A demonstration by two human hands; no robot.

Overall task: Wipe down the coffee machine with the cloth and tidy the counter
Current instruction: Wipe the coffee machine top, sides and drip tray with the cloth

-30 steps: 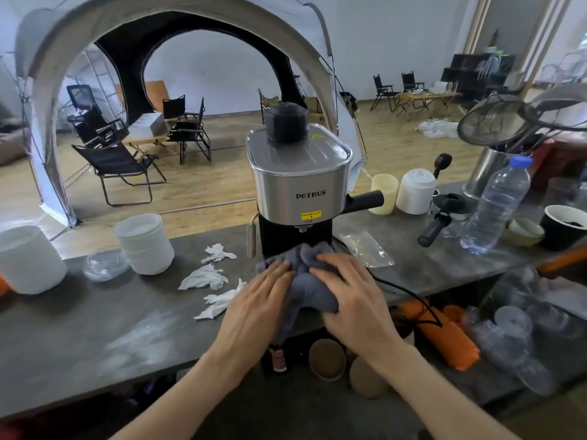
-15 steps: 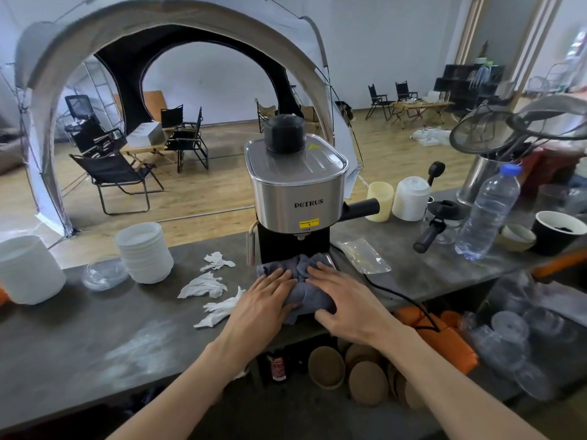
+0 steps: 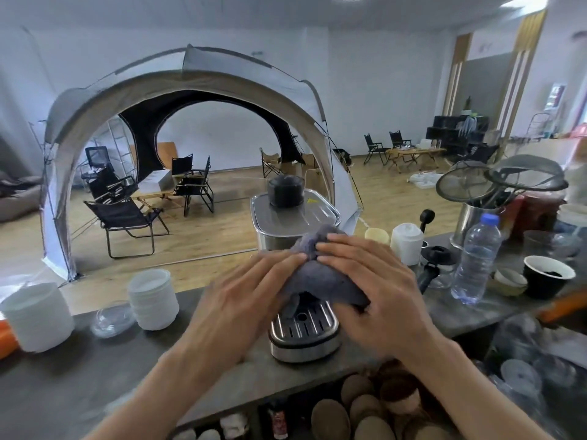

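Both my hands are up on the front of the machine (image 3: 293, 223) right now, the left hand (image 3: 251, 292) and the right hand (image 3: 370, 281) flat on the cloth (image 3: 320, 274), pressing it to the steel body just below the lid. Neither is really clenched; the fingers are spread and pinning the cloth rather than gripping it, and it's bunched between them with a corner hanging over the drip tray (image 3: 303, 328).

What worries me: the machine sits close to the near edge of the counter (image 3: 79, 360), so a hard push from both palms could rock it or shove it back. I'd guess the black knob (image 3: 286, 190) on top could get snagged if the cloth rides over the lid. Right beside my right hand there's a portafilter (image 3: 433, 265), a white canister (image 3: 407, 241) and a water bottle (image 3: 476, 258), all near enough that a wide sweep might knock one over. The black cup (image 3: 548, 276) further right looks like it has something dark in it, so that'd be messy.

Cloth itself is grey, soft and fuzzy, maybe microfibre. The machine's brushed steel with a slotted tray; I can't tell how clean it is under my hands.
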